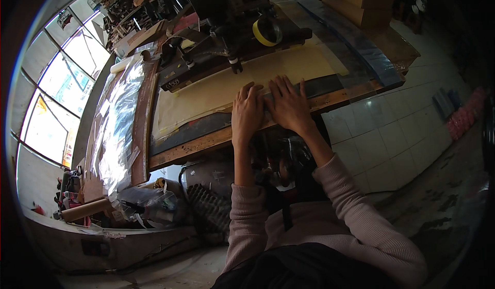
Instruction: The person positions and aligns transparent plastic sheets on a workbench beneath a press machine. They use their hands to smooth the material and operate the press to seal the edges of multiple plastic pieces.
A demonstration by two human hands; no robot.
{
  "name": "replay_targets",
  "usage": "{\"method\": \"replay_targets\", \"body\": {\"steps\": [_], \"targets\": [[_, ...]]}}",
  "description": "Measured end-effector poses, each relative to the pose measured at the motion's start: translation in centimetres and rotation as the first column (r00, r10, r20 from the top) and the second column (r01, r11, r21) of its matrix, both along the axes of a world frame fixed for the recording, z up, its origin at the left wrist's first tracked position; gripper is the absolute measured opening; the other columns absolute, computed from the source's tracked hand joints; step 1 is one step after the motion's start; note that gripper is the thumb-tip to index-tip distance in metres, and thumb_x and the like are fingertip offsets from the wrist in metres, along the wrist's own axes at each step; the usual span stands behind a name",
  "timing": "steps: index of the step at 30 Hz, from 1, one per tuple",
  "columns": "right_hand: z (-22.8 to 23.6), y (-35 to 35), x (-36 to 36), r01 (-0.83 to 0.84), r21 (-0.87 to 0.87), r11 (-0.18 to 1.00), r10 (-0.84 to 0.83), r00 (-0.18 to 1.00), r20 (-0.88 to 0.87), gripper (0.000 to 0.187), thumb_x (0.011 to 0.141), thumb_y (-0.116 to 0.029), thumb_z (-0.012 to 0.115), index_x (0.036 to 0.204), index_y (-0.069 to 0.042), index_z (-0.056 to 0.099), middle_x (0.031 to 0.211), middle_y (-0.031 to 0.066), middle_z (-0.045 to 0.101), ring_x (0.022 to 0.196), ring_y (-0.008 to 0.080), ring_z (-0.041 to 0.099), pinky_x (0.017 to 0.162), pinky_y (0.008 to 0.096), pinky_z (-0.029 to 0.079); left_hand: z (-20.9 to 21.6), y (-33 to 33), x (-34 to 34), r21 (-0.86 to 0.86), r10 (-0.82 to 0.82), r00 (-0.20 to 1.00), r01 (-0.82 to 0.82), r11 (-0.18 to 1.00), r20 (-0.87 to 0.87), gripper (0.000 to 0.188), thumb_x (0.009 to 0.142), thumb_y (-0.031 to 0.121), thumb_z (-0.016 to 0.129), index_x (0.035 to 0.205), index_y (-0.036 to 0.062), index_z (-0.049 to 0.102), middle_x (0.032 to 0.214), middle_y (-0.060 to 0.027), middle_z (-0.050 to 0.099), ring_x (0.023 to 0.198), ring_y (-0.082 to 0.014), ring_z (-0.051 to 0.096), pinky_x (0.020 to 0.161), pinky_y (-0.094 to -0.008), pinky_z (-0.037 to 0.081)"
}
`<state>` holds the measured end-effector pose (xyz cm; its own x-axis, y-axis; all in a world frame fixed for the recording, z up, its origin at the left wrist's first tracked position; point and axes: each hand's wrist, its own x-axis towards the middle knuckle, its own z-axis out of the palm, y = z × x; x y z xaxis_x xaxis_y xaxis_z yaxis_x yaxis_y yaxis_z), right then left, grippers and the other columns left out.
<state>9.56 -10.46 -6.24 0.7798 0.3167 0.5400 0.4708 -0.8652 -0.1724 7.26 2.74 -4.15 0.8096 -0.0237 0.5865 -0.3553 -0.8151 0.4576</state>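
A wide cream sheet [201, 99] lies on a dark mat [198, 130] that covers the wooden-edged worktable [180, 150] in front of me. My left hand [248, 112] rests palm down at the sheet's near edge, its fingers slightly bent. Just beside it, my right hand [289, 106] lies flat with the fingers spread, reaching onto the sheet. The two hands nearly touch at the thumbs, and neither grips anything. Beyond them a dark machine [227, 49] with a long bar stands over the sheet's far side. A yellow ring, perhaps a tape roll [267, 44], sits on that bar.
Crumpled clear plastic [116, 118] covers the left side surface. Cardboard boxes [356, 2] stand at the back right, near a strip of bluish plastic sheeting [356, 44]. Bagged clutter [149, 201] sits below left. A pink bundle [466, 114] lies on the tiled floor.
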Motion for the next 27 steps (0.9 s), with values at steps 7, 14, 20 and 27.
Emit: {"method": "replay_targets", "body": {"steps": [7, 14, 20, 27], "targets": [[0.1, 0.3, 0.6, 0.014, -0.028, 1.000, -0.015, 1.000, -0.027, 0.052, 0.089, -0.039, 0.043, 0.128, -0.005, 0.041, 0.137, 0.0126, 0.038, 0.130, 0.0275, 0.031, 0.106, 0.0568, 0.015, 0.2, -0.3, -0.2, -0.020, -0.003, 1.000, 0.003, 1.000, 0.003, 0.022, 0.088, 0.016, 0.048, 0.105, 0.0055, 0.058, 0.115, -0.0166, 0.054, 0.105, -0.0352, 0.053, 0.087, -0.0417, 0.042], [0.5, 0.7, 0.9, 0.011, -0.042, 0.999, -0.013, 0.999, -0.044, 0.051, 0.089, -0.035, 0.041, 0.131, -0.006, 0.039, 0.137, 0.0128, 0.039, 0.130, 0.0261, 0.032, 0.105, 0.0577, 0.016, 0.1, -0.1, -0.2, -0.015, 0.008, 0.999, -0.008, 1.000, 0.031, 0.022, 0.088, 0.016, 0.049, 0.104, 0.0056, 0.059, 0.115, -0.0161, 0.054, 0.104, -0.0349, 0.053, 0.087, -0.0411, 0.043], [0.2, 0.8, 1.5, 0.013, -0.028, 1.000, -0.015, 0.999, -0.047, 0.049, 0.088, -0.032, 0.041, 0.131, -0.007, 0.039, 0.137, 0.0123, 0.039, 0.130, 0.0262, 0.032, 0.105, 0.0578, 0.016, 0.3, -0.2, -0.3, -0.008, 0.009, 1.000, -0.009, 1.000, 0.000, 0.023, 0.089, 0.021, 0.050, 0.104, 0.0057, 0.059, 0.115, -0.0160, 0.054, 0.105, -0.0346, 0.053, 0.088, -0.0409, 0.042], [0.2, 1.1, 2.0, 0.010, -0.029, 1.000, -0.013, 0.997, -0.081, 0.051, 0.088, -0.033, 0.042, 0.131, -0.007, 0.038, 0.138, 0.0132, 0.037, 0.131, 0.0263, 0.031, 0.106, 0.0580, 0.014, 0.5, -0.2, -0.3, 0.003, 0.020, 0.999, -0.020, 1.000, -0.040, 0.029, 0.092, 0.029, 0.046, 0.106, 0.0063, 0.059, 0.116, -0.0164, 0.053, 0.107, -0.0351, 0.051, 0.089, -0.0412, 0.041]]}}
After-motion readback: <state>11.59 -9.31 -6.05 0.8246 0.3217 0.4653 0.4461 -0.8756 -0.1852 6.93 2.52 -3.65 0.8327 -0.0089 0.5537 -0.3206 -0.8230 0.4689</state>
